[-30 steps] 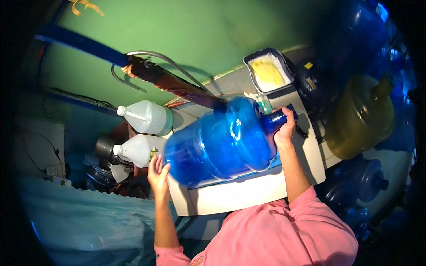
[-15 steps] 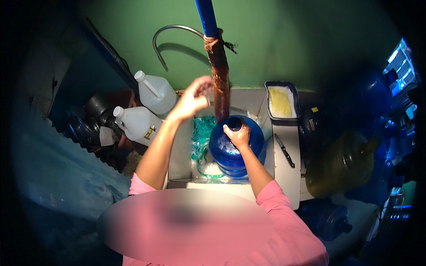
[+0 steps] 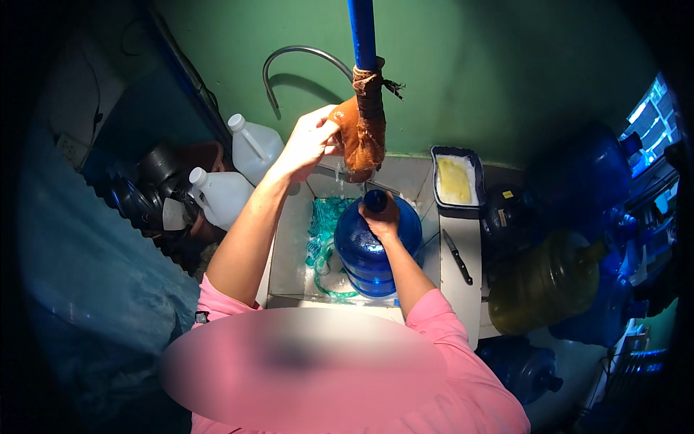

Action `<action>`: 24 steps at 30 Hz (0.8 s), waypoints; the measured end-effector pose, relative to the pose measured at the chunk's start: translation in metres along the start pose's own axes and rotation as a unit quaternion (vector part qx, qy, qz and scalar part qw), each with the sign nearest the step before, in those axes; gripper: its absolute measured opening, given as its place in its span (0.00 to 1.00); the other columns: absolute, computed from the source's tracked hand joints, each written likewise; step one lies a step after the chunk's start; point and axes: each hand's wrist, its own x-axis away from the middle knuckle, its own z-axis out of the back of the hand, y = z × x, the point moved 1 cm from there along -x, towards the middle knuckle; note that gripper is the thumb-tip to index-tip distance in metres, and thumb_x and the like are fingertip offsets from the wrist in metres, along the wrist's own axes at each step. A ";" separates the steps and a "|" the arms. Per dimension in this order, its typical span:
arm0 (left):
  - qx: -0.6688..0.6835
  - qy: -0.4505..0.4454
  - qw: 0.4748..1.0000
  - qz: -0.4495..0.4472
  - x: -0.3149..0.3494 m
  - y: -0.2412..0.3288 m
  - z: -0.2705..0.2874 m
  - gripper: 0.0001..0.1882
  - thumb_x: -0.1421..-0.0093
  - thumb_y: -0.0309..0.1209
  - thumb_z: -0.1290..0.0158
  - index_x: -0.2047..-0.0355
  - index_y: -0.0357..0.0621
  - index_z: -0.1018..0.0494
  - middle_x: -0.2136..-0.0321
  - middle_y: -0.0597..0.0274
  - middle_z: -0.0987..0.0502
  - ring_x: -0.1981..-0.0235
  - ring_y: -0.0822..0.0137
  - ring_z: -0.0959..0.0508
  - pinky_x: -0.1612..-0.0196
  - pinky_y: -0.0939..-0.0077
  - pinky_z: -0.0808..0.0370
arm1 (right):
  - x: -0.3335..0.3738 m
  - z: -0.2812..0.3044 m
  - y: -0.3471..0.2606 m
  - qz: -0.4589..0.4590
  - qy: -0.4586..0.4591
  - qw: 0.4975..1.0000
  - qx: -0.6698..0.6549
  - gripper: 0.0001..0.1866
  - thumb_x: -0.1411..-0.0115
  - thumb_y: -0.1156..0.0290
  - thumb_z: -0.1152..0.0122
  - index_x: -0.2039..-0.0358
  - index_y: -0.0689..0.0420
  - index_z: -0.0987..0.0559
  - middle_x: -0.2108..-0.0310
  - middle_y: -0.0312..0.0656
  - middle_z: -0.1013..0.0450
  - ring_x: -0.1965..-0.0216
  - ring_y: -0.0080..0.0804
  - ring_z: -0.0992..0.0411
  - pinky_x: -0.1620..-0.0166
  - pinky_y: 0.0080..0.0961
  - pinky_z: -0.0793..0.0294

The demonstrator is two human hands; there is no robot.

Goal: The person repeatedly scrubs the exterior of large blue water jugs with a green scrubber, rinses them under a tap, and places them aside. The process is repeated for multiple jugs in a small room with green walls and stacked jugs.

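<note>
A large blue water jug point(image 3: 361, 257) stands upright in the tiled sink point(image 3: 289, 253). My right hand point(image 3: 384, 220) is closed around its neck, just under the mouth. Above it hangs a wet brown cloth sleeve point(image 3: 361, 145), tied round the end of a blue pipe point(image 3: 363, 36). My left hand point(image 3: 314, 141) pinches the left side of that cloth and draws it outward. Water drips from the sleeve's lower end near the jug's mouth. Beside the jug in the sink lies bunched green netting point(image 3: 327, 224).
Left of the sink stand two white jugs point(image 3: 220, 199) and dark pots point(image 3: 159, 166). On the right ledge are a dark tray point(image 3: 457, 177) with a yellow sponge-like block and a knife point(image 3: 457, 257). Farther right lie a yellowish jug point(image 3: 546, 286) and several blue jugs. A curved metal spout point(image 3: 303, 49) juts above.
My left hand has moved from open beside the cloth sleeve to gripping it. The sleeve is now bunched higher, clear of the jug, and drips water. My right hand stays on the jug.
</note>
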 end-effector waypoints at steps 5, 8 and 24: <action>0.048 -0.005 0.999 -0.003 0.004 -0.013 -0.027 0.16 0.31 0.39 0.47 0.51 0.42 0.24 0.71 0.74 0.28 0.75 0.83 0.34 0.72 0.85 0.33 | -0.001 -0.009 0.007 0.092 0.026 0.993 0.066 0.30 0.57 0.45 0.29 0.63 0.57 0.22 0.68 0.51 0.21 0.65 0.57 0.21 0.61 0.46 0.22; 0.038 -0.058 0.996 0.047 0.007 -0.064 -0.026 0.12 0.31 0.36 0.51 0.53 0.44 0.25 0.72 0.78 0.30 0.76 0.85 0.38 0.73 0.87 0.39 | 0.003 -0.007 0.011 0.053 0.023 0.998 -0.018 0.28 0.57 0.51 0.26 0.61 0.57 0.23 0.67 0.51 0.20 0.63 0.54 0.21 0.61 0.44 0.21; -0.048 0.259 0.959 -0.108 0.005 -0.142 -0.131 0.18 0.36 0.35 0.40 0.78 0.42 0.33 0.83 0.73 0.35 0.80 0.77 0.37 0.76 0.73 0.37 | 0.022 0.006 0.017 0.131 -0.170 0.956 0.198 0.25 0.48 0.55 0.30 0.55 0.55 0.23 0.65 0.50 0.20 0.62 0.52 0.20 0.58 0.40 0.22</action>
